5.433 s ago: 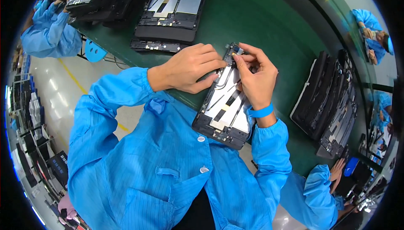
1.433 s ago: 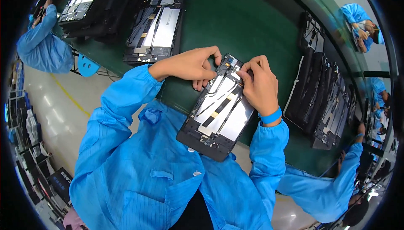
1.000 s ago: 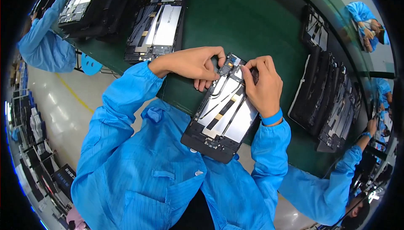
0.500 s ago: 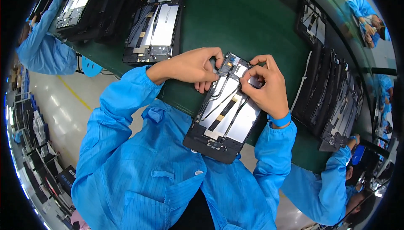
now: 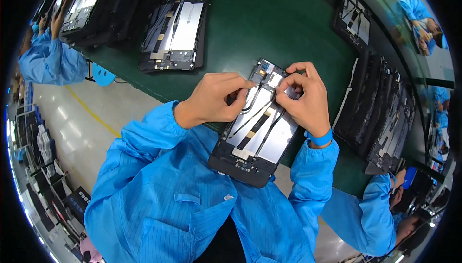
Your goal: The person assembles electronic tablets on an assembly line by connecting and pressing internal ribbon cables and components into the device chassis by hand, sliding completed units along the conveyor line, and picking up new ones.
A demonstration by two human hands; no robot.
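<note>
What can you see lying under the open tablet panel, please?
Its far half rests on the green table; the near end overhangs the person's blue coat. Whatever is directly beneath the panel is hidden.

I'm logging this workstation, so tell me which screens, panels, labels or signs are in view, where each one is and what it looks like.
Open panel assembly: under both hands at the table edge; black frame, silver plates, dark ribbon cables.
Second panel: flat on the green table, upper left; same black and silver.
Stacked panels: right side, dark, leaning in a row.
Small dark sign: lower left on the floor; lettering too small to tell.
</note>
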